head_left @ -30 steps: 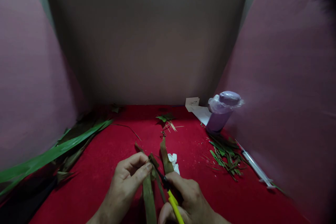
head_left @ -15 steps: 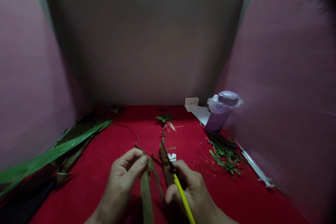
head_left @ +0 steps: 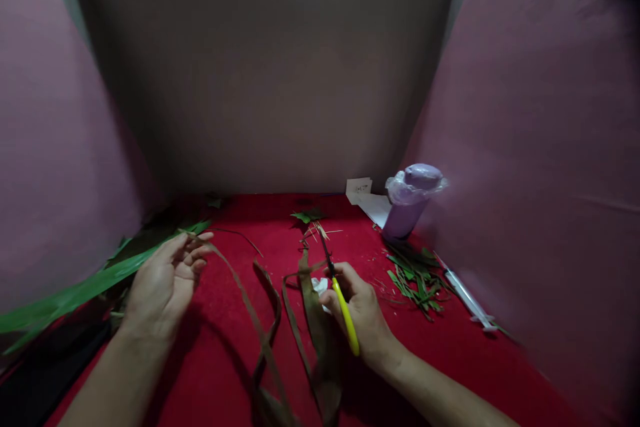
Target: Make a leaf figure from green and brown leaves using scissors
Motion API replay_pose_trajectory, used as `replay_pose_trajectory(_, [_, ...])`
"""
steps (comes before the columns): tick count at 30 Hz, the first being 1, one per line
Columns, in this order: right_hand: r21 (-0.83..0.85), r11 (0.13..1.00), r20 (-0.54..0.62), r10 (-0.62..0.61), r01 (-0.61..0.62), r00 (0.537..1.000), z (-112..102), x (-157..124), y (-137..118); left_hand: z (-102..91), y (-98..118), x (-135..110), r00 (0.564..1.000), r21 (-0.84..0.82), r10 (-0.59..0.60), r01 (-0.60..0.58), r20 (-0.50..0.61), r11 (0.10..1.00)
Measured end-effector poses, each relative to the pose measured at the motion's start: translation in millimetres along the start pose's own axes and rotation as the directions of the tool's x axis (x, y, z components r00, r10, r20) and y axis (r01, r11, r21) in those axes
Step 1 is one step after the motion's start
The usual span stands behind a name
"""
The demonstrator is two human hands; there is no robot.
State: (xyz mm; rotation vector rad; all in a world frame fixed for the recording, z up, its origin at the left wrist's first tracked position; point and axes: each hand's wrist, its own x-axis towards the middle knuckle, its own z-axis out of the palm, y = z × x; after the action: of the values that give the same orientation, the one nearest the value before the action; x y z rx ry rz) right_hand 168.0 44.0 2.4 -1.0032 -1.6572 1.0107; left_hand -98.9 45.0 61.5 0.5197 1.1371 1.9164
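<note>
My right hand [head_left: 361, 312] is closed round yellow-handled scissors [head_left: 341, 300], their dark blades pointing away from me, and it rests on a broad brown leaf strip [head_left: 319, 333]. My left hand [head_left: 167, 280] is out to the left, fingers loosely curled, with a thin brown strip [head_left: 235, 280] running from its fingertips down toward me. Another curled brown strip [head_left: 270, 320] lies between the hands. A crumpled white scrap [head_left: 320, 288] sits just under my right fingers.
The red cloth [head_left: 225, 373] is walled by pink and brown boards. Long green leaves [head_left: 75, 290] lie at the left. A purple wrapped bottle [head_left: 410, 200], white paper [head_left: 373, 203], green cuttings [head_left: 415, 273] and a syringe [head_left: 465, 297] sit at the right.
My left hand has swung out to the left, drawing a thin strip away from the leaf. My right hand has moved forward with the scissors. The view has tilted slightly.
</note>
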Motion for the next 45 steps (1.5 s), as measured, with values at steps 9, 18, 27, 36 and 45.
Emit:
replay_pose_trajectory(9, [0.206, 0.978, 0.073, 0.013, -0.028, 0.997, 6.5, -0.7, 3.8, -4.5, -7.6, 8.0, 0.998, 0.048, -0.047, 0.045, 0.034, 0.998])
replay_pose_trajectory(18, [0.237, 0.969, -0.168, 0.112, -0.07, 0.98, -0.9, 14.7, 15.7, 30.4, -37.9, -51.7, 0.85, 0.583, -0.148, -0.211, 0.506, 0.784])
replay_pose_trajectory(27, [0.219, 0.975, -0.302, 0.035, 0.033, 0.953, -5.3, 19.9, 16.1, 38.5, -66.5, -117.8, 0.573, 0.697, -0.403, -0.639, 0.713, 0.325])
replay_pose_trajectory(36, [0.229, 0.972, -0.315, 0.025, 0.05, 0.949, -5.9, 20.0, 15.9, 37.1, -62.8, -118.6, 0.531, 0.779, -0.594, -0.24, 0.604, 0.579])
replay_pose_trajectory(45, [0.243, 0.964, -0.427, 0.008, 0.107, 0.904, -6.6, 18.6, 11.3, 46.6, -21.7, -85.8, 0.599, 0.601, -0.463, -0.037, 0.653, 0.799])
